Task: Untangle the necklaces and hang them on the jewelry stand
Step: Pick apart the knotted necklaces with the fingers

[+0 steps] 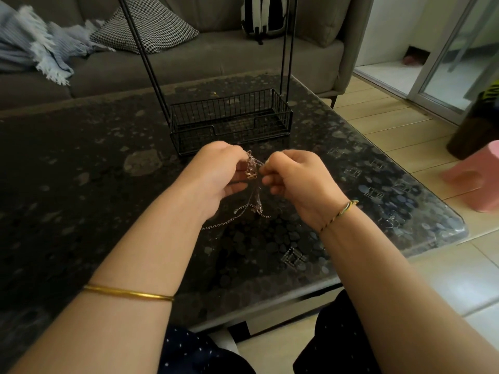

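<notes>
Left hand [216,174]: fingers curled, pinching one side of the tangled necklaces [252,168].

Right hand [294,182]: fingers curled, thumb and forefinger pinching the same knot from the other side. The two hands sit close together, raised above the surface [81,184].

Necklaces: fine metal chains, silver and rose-gold in tone, bunched between the fingertips. Loose strands hang down between the wrists; whether their ends touch the surface cannot be told.

Left forearm: thin gold bangle [129,292].

Right wrist: braided thread bracelet [339,214], green, yellow and dark.

Jewelry stand [229,117]: black wire, with a rectangular basket base and slim uprights rising out of view. It stands on the surface just beyond the hands.

Surface: dark, glossy top with a pebble pattern and a rounded corner at right.

Room:
- Grey fabric sofa [216,58] behind the surface, carrying:
  - a houndstooth cushion [145,25]
  - a pale blue fringed blanket [35,47]
  - a black-and-white striped backpack [263,17]
- Pale tiled floor [391,122] at right.
- Pink stool [478,176], blurred, at the right edge.
- Sliding glass door [459,49] beyond.
</notes>
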The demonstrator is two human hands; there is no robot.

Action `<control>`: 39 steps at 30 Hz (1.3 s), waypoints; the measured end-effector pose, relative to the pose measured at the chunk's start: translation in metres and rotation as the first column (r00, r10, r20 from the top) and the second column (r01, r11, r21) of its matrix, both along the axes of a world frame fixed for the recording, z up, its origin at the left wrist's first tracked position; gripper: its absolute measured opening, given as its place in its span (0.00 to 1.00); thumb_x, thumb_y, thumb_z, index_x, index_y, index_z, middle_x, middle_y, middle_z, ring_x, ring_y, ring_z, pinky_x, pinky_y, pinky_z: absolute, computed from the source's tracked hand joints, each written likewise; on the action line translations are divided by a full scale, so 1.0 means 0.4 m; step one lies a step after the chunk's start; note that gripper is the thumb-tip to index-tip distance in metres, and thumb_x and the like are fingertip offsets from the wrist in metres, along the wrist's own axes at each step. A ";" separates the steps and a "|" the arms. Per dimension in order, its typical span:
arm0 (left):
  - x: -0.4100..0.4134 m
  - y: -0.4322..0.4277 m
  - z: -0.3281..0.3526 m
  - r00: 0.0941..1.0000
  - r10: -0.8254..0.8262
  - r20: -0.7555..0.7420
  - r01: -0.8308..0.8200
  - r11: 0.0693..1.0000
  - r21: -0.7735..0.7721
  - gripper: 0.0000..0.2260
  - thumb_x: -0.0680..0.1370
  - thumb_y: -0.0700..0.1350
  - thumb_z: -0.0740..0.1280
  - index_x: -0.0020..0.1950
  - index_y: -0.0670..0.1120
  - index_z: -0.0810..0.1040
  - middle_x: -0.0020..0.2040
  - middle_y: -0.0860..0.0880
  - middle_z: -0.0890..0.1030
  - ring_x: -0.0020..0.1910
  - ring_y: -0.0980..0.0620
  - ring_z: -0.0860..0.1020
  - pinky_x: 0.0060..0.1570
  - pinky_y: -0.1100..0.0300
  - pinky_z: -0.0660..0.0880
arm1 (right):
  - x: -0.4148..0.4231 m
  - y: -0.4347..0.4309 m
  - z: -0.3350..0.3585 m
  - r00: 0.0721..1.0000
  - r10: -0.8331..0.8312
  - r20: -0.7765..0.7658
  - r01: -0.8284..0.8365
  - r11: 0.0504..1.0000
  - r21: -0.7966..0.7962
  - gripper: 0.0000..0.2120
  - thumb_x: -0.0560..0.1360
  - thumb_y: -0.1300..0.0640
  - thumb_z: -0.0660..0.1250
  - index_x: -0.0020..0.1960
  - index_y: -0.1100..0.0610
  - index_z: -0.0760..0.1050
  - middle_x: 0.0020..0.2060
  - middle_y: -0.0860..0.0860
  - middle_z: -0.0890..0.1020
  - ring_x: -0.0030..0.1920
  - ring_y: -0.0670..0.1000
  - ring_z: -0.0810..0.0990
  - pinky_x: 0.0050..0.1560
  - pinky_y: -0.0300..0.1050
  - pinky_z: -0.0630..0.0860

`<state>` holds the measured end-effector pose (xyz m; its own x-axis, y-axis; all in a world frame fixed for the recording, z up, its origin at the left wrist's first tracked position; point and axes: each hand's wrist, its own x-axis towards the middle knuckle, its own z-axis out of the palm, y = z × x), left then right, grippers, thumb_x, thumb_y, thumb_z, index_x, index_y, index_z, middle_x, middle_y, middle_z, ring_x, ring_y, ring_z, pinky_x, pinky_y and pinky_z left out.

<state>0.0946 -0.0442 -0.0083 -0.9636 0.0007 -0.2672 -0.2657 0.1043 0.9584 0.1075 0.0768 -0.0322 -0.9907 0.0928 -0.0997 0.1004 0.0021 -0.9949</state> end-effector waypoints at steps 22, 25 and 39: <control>0.009 0.016 -0.011 0.996 -0.070 -0.050 0.068 0.996 -0.051 0.13 0.81 0.37 0.59 0.38 0.44 0.77 0.40 0.47 0.79 0.46 0.49 0.79 0.54 0.52 0.77 | -0.004 0.029 0.020 0.934 0.312 0.173 -0.152 0.787 -0.598 0.11 0.77 0.63 0.57 0.37 0.53 0.65 0.28 0.47 0.66 0.25 0.43 0.58 0.26 0.34 0.57; 0.004 0.015 -0.012 0.995 -0.034 -0.092 0.030 0.998 -0.051 0.15 0.80 0.37 0.58 0.36 0.45 0.77 0.39 0.46 0.80 0.46 0.47 0.80 0.54 0.51 0.77 | -0.009 0.028 0.010 0.940 0.270 0.207 -0.141 0.862 -0.488 0.14 0.75 0.66 0.58 0.33 0.53 0.65 0.26 0.46 0.64 0.25 0.43 0.57 0.25 0.34 0.56; 0.013 -0.005 -0.008 0.979 -0.182 0.092 0.202 0.922 -0.330 0.12 0.79 0.35 0.60 0.47 0.45 0.82 0.46 0.43 0.81 0.45 0.49 0.79 0.53 0.51 0.80 | -0.028 0.031 0.000 0.964 -0.088 0.250 0.201 0.857 -0.475 0.03 0.79 0.59 0.62 0.45 0.57 0.71 0.26 0.49 0.72 0.29 0.47 0.71 0.35 0.41 0.76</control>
